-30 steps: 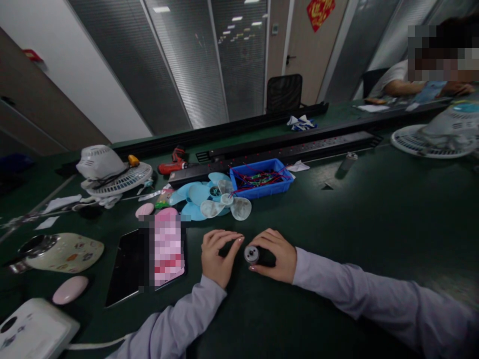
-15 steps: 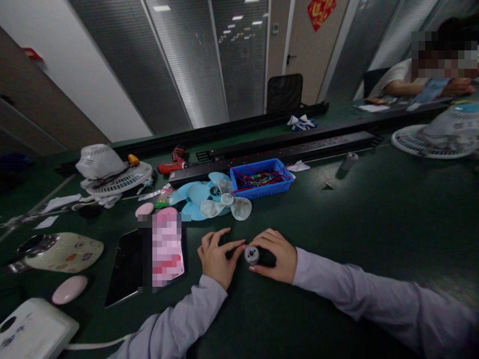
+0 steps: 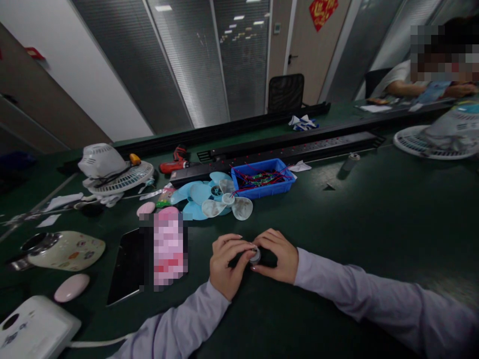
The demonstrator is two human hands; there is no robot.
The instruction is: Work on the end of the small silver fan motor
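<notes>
A small dark cylindrical motor with a silver end cap (image 3: 255, 255) lies on the dark green table (image 3: 374, 214), right in front of me. My right hand (image 3: 277, 254) is wrapped around its dark body. My left hand (image 3: 227, 262) has come against the silver end, fingertips touching the cap. Both hands meet over the part, which is largely hidden between them.
Blue and clear fan blades (image 3: 209, 199) and a blue bin of wired parts (image 3: 262, 178) lie just beyond. A phone (image 3: 129, 267), pink case (image 3: 168, 247), fan housings (image 3: 112, 172), a red screwdriver (image 3: 174, 162) sit left. Another person (image 3: 422, 82) works far right behind a fan grille (image 3: 437, 137).
My left hand slid right across the table until its fingers closed onto the motor's silver end. The right hand kept its hold and stayed in place.
</notes>
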